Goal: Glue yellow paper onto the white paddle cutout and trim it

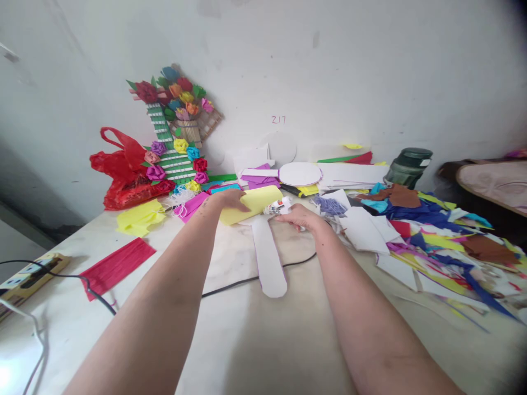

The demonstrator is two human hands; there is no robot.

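Near the middle of the worktop [230,340], reaching far with both arms. Resting left grip [233,201] on the far left part of a yellow sheet [258,202], fingers partly curled; cannot tell whether pinching it or only pressing. Holding a glue gun [280,206] in right grip [301,218], fingers wrapped about it, with the tip turned left, just by the sheet's near right edge. Between the two grips, lying yellow side up over the far end of a white card paddle [269,263]; from beneath, stretching near between the forearms as a purple-edged handle. Crossing under that handle, a black cord [236,284]. To the right, beyond the right grip, heaped with scraps [444,216]. To the left, nearer than the red bag [123,178], laid with red crepe paper [119,266].
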